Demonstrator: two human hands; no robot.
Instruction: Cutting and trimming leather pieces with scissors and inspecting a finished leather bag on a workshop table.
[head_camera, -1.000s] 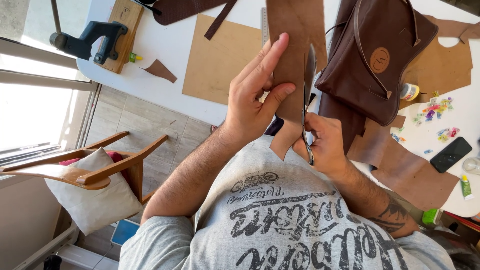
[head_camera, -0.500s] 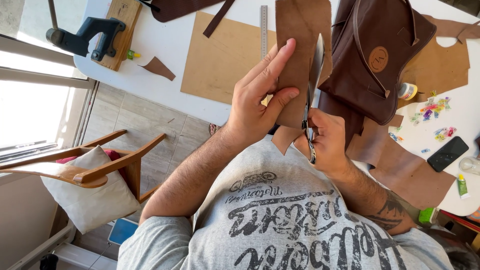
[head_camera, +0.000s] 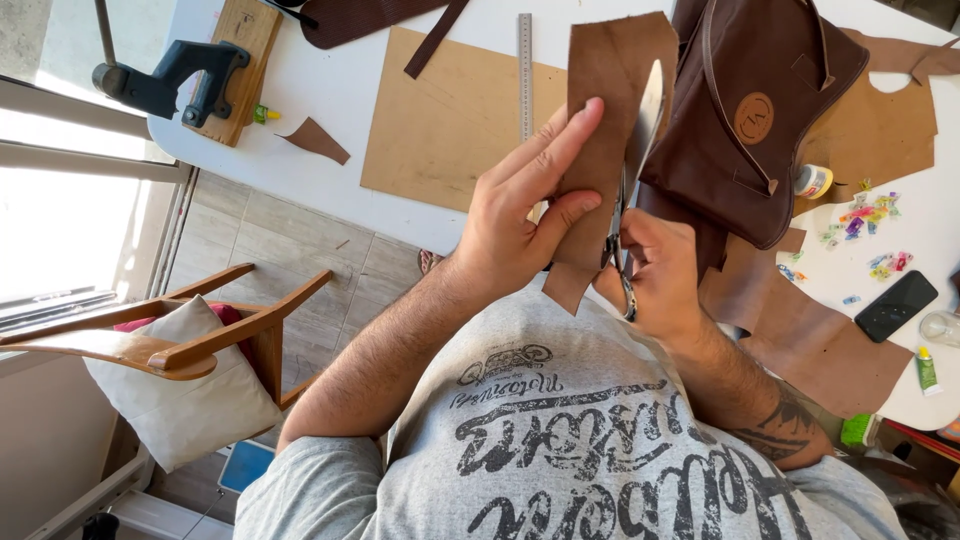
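Observation:
My left hand (head_camera: 525, 215) pinches a brown leather piece (head_camera: 610, 70) between thumb and fingers and holds it up in front of my chest. In my right hand (head_camera: 660, 270) are metal scissors (head_camera: 632, 165); the blades point away from me along the right side of the piece and are partly closed in a cut. A small flap of leather hangs below my left thumb.
A white table (head_camera: 340, 90) carries a tan board (head_camera: 440, 120), a steel ruler (head_camera: 525, 70), a dark brown leather bag (head_camera: 770, 110), leather offcuts (head_camera: 820, 350), coloured clips (head_camera: 870, 215), a black phone (head_camera: 898, 305) and a clamp tool (head_camera: 170, 75). A wooden chair (head_camera: 180, 335) stands at left.
The leather piece and both hands have shifted slightly right and away from me. The scissors have run further up the piece.

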